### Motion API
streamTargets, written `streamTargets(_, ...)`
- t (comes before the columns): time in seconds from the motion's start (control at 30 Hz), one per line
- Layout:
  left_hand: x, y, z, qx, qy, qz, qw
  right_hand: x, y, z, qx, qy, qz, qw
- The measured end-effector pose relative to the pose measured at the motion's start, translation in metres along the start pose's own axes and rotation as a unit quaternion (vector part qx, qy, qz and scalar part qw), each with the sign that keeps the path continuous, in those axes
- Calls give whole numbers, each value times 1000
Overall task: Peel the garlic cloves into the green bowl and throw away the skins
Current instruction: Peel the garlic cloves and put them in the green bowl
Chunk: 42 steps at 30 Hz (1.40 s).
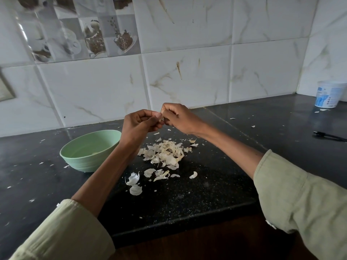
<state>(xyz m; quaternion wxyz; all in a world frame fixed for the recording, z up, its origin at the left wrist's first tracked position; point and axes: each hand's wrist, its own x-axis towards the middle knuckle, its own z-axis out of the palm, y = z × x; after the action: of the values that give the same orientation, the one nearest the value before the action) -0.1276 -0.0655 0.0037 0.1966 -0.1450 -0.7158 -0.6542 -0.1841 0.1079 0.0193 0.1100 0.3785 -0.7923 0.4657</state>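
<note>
Papery white garlic skins lie heaped on the black speckled desk, directly below both raised hands, with further loose flakes scattered nearer the front edge. Held above that heap, the left hand and the right hand meet fingertip to fingertip around a single garlic clove, of which only a small pale sliver shows between them. Fingers of both hands are curled tight and narrow, pinching the clove; the left thumb presses against its near side, while the right fingers wrap its far end. Whether skin remains attached cannot be told, as the hands hide most of it. In handling terms the clove is judged small, light and firm, likely somewhat slick once bared, so a pinch at its two ends should hold it best while a nail lifts the skin at the root end. Skins are judged feather-light, brittle and prone to drift, and would need gathering by sweeping or cupping rather than picking singly. A green bowl stands on the desk to the left, just beside the left forearm and well below the clove; one pale item, probably a peeled clove, sits inside it. Disposal of the skins is not yet done.
</note>
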Motion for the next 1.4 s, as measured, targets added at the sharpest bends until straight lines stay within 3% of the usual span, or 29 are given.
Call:
streamTargets(0.3, 4, -7, 0, 53, 129, 5, 990, 2, 3, 14, -14, -5, 2, 1000)
streamTargets(0.5, 3, -2, 2, 27, 129, -10, 991, 2, 4, 12, 85, 37, -9, 996)
streamTargets(0.7, 1, -1, 4, -9, 106, -31, 994, 1, 4, -2, 216, -48, 26, 975)
streamTargets(0.8, 1, -1, 7, -10, 111, -22, 994, 0, 3, -5, 263, -41, 48, 963)
streamTargets(1.1, 1, -10, 10, 104, 147, 30, 983, 6, 8, 6, 245, 59, 109, 962)
streamTargets(1.2, 2, -11, 9, 108, 148, 38, 982, 6, 8, 1, 254, 40, 132, 958)
streamTargets(1.4, 4, -9, 9, 63, 107, -15, 992, 6, 13, -1, 149, 62, 71, 984)
